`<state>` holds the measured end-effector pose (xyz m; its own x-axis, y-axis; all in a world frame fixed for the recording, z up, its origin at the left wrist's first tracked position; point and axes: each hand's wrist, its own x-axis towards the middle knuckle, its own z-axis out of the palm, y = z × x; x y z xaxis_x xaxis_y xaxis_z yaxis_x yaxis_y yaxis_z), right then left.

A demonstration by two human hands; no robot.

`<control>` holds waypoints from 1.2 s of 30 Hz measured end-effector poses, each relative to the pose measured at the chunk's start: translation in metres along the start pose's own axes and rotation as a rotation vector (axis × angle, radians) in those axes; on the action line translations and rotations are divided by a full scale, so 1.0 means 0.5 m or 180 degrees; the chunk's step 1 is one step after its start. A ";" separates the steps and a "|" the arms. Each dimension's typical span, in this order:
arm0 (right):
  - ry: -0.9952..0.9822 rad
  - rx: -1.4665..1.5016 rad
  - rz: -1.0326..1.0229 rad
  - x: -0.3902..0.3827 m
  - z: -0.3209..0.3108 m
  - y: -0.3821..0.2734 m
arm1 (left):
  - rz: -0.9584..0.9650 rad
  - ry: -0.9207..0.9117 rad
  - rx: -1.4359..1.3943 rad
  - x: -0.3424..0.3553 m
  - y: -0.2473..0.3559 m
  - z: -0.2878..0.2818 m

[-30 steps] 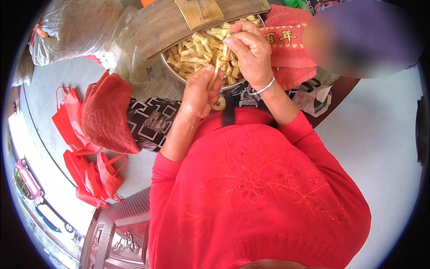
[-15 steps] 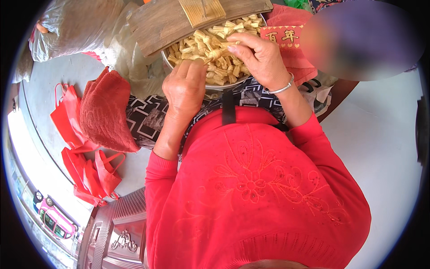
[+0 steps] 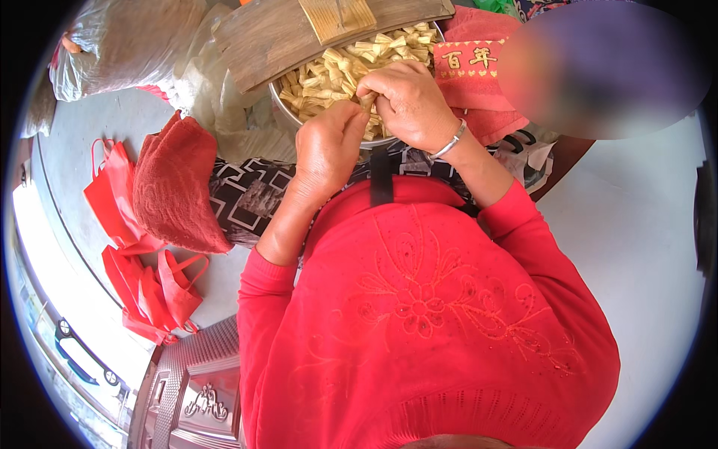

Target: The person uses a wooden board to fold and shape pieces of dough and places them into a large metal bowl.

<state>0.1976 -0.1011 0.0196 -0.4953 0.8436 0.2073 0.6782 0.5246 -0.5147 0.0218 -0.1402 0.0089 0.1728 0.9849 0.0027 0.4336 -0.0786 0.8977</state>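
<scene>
Near the front of a steel bowl full of pale yellow knotted strips, my right hand is closed on a yellow strip in a pinch, a silver bangle at its wrist. My left hand is closed at the lower left of that strip, its fingertips mostly hidden behind its back and thumb, seemingly gripping the same strip. A dark wooden plank lies across the bowl's back, with a lighter wood block on it.
Bulging plastic bags stand at upper left, a red towel and red bags below them. A red towel with gold lettering lies right of the bowl; beyond it is a blurred oval. My lap and a carved door fill the lower part.
My hands first drew apart and lower from a raised strip, then came closer again. My right hand has moved left and my left hand has turned back-up and shifted right since half a second ago.
</scene>
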 end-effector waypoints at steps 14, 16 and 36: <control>-0.1440 0.4221 0.1450 0.037 -0.042 0.062 | -0.1584 -0.1146 -0.2672 0.063 -0.043 -0.057; -0.1450 0.4311 0.1552 0.044 -0.045 0.053 | -0.1428 -0.1120 -0.2521 0.067 -0.037 -0.056; -0.1088 0.3646 0.1304 0.088 -0.060 0.077 | -0.1484 -0.1177 -0.2570 0.122 -0.062 -0.087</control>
<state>0.2180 -0.0406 0.0338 -0.5915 0.7581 -0.2745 0.0416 -0.3114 -0.9494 -0.0195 -0.0708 0.0004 0.4620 0.7703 -0.4395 -0.1783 0.5662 0.8048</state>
